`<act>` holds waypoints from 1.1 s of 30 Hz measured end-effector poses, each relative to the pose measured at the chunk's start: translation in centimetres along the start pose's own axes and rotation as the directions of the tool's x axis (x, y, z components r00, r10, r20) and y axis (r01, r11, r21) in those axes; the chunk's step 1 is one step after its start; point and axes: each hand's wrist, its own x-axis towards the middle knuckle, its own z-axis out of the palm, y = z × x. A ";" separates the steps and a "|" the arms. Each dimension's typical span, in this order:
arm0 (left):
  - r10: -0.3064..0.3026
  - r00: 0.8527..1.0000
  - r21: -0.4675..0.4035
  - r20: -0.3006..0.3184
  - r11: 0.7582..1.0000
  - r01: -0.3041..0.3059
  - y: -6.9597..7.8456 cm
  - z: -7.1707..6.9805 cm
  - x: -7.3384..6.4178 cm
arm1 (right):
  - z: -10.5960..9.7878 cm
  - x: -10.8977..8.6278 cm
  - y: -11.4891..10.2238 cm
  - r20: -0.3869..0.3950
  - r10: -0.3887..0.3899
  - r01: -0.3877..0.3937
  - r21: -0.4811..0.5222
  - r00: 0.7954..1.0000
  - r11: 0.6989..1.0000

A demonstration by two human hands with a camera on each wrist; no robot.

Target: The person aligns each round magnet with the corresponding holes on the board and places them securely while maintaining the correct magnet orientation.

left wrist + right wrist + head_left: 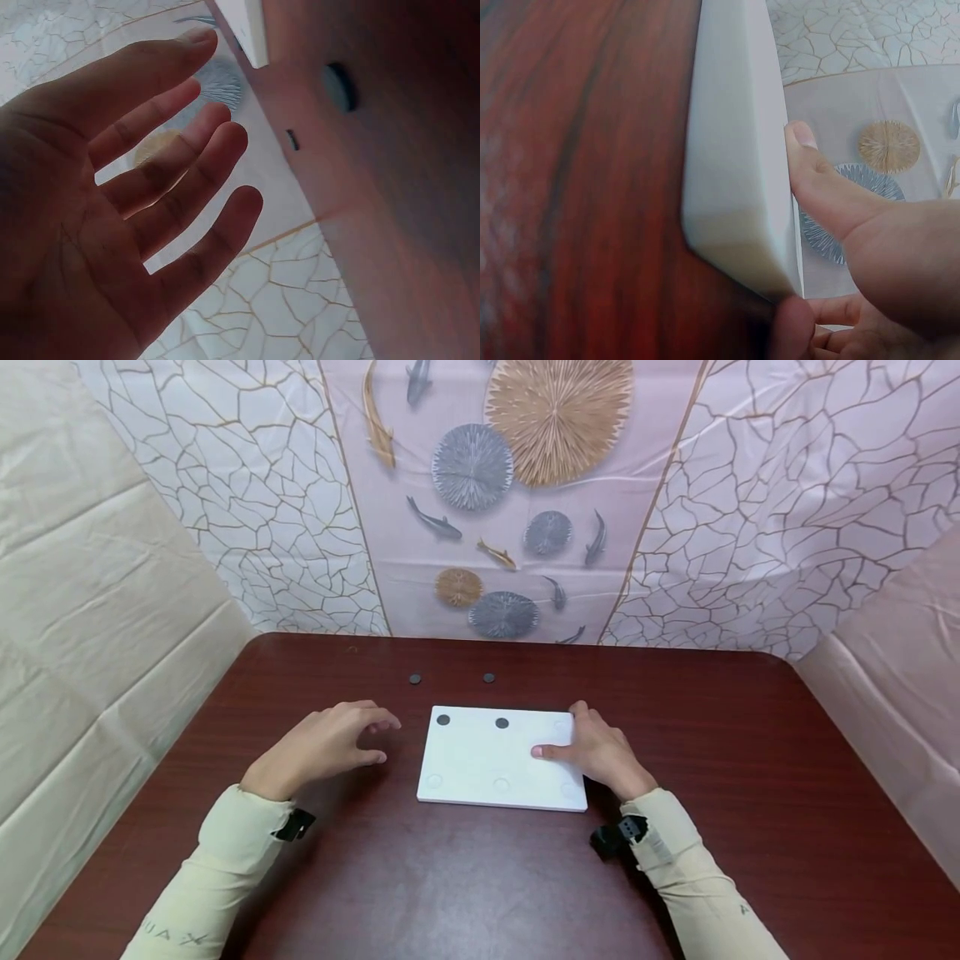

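A white rectangular board (472, 760) lies flat on the table, with shallow round recesses along its near and far edges. Two dark round discs, one at the far left corner (443, 720) and one at far middle (502, 723), sit in it. My right hand (600, 752) grips the board's right end, thumb on top and fingers at the edge; the right wrist view shows this hand (885, 262) beside the board's thick side (727, 150). Left of the board, my left hand (330, 747) hovers with loosely bent, parted fingers and holds nothing.
Behind the board, two more dark discs, a left one (415, 679) and a right one (489, 677), lie on the brown table (705, 718). A patterned cloth (480, 543) hangs along the table's far edge. Plain cloth walls stand at both sides.
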 end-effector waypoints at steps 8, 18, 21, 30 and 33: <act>-0.060 0.996 -0.002 0.068 0.998 0.061 -0.7 0.6 -0.2 | 0.1 0.1 0.1 -0.004 -0.002 0.002 0.002 1.000 1.000; -0.080 0.990 0.020 0.117 0.997 0.079 -1.9 0.8 0.0 | -0.2 0.0 0.0 -0.001 -0.005 0.005 0.012 1.000 1.000; -0.095 0.987 0.020 0.127 0.995 0.093 -2.1 1.0 0.0 | -0.2 0.0 -0.1 0.002 -0.006 0.006 0.013 1.000 1.000; -0.082 0.986 0.014 0.142 0.997 0.081 -2.7 1.3 0.2 | -0.2 0.0 -0.2 0.002 -0.010 0.010 0.006 1.000 1.000; -0.061 0.988 -0.009 0.139 0.998 0.063 -2.8 1.4 0.1 | 0.0 0.1 -0.1 0.002 -0.010 0.010 0.001 1.000 1.000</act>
